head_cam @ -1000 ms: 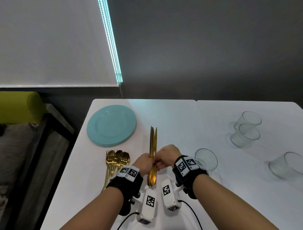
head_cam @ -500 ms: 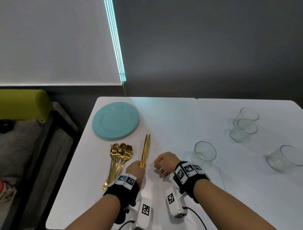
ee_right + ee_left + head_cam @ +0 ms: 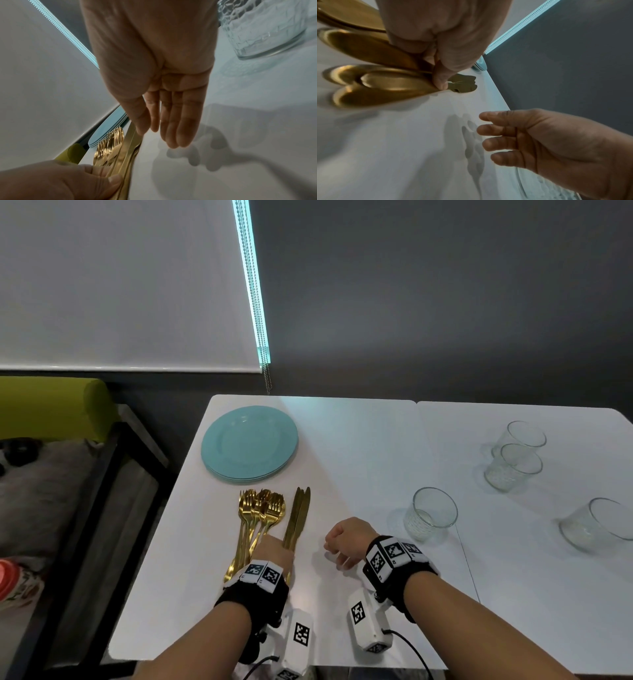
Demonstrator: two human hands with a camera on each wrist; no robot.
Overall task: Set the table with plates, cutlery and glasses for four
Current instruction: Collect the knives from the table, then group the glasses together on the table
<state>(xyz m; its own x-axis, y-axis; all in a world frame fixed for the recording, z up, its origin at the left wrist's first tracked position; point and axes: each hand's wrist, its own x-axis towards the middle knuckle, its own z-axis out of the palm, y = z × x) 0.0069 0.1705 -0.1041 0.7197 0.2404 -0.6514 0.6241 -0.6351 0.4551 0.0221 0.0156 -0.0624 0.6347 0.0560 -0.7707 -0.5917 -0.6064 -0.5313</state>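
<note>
A stack of teal plates (image 3: 249, 443) sits at the white table's (image 3: 359, 440) far left corner. Gold forks (image 3: 262, 508) lie fanned in front of it, and a bundle of gold knives (image 3: 298, 517) lies just to their right. My left hand (image 3: 275, 551) covers the knife handles; in the left wrist view its thumb and fingers (image 3: 439, 79) pinch the gold handles (image 3: 385, 86). My right hand (image 3: 340, 541) hovers to the right of the knives, its fingers (image 3: 173, 128) straight and empty. The nearest glass (image 3: 431, 513) stands just beyond my right wrist.
Two glasses (image 3: 513, 467) stand close together at the far right, and another glass (image 3: 592, 525) is near the right edge. A seam (image 3: 442, 491) joins two tabletops. A green seat (image 3: 51, 405) and a dark frame lie beyond the left edge.
The knives, held on edge between both hands a second ago, now lie flat beside the forks. My right hand has let go and drawn away to the right.
</note>
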